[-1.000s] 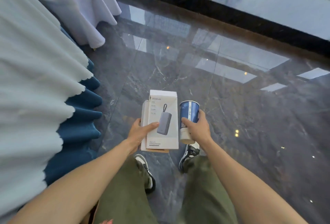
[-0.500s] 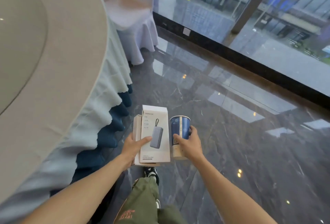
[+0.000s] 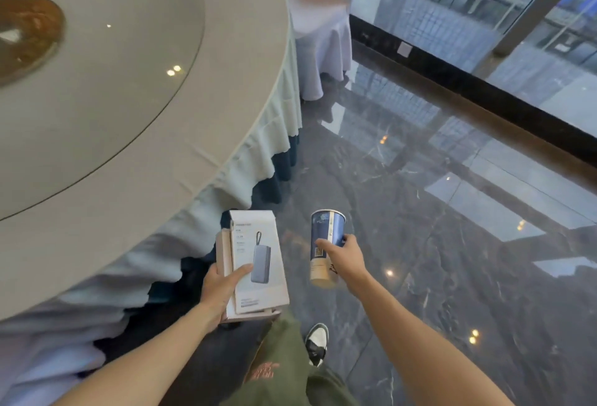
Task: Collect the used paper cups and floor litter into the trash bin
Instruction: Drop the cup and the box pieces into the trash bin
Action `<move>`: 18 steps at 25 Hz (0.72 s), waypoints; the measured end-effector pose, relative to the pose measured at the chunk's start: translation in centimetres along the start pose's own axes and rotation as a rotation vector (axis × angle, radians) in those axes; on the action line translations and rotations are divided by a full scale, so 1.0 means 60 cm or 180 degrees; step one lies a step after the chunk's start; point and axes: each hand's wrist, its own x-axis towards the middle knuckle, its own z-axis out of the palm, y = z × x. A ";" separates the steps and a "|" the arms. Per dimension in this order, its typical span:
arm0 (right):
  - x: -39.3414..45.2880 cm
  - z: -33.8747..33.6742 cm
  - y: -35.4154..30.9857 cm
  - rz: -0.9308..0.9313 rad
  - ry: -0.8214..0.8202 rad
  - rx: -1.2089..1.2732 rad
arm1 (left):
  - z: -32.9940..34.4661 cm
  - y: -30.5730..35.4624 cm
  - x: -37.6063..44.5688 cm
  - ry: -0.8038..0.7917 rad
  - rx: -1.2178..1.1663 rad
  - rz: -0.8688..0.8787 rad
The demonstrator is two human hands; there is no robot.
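My left hand (image 3: 223, 292) grips a white cardboard product box (image 3: 260, 263) printed with a power bank, with a second flat beige box stacked behind it. My right hand (image 3: 344, 260) holds a blue and tan paper cup (image 3: 324, 240) upright by its side, a little to the right of the boxes. Both are carried at waist height above the dark marble floor (image 3: 436, 244). No trash bin is in view.
A large round table (image 3: 129, 134) with a pale cloth, scalloped skirt and glass turntable fills the left. A white-covered chair (image 3: 319, 34) stands behind it. A glass wall with a black base (image 3: 484, 88) runs along the far right. My legs and shoe (image 3: 316, 342) show below.
The view has lifted from the floor to show the tabletop and window. My hands have spread apart, the cup now farther from the boxes. I have stepped forward along the table.
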 end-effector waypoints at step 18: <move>-0.009 0.461 0.200 0.0944 0.0055 -0.0758 | -0.423 -0.183 0.143 -0.0458 0.1093 -0.0544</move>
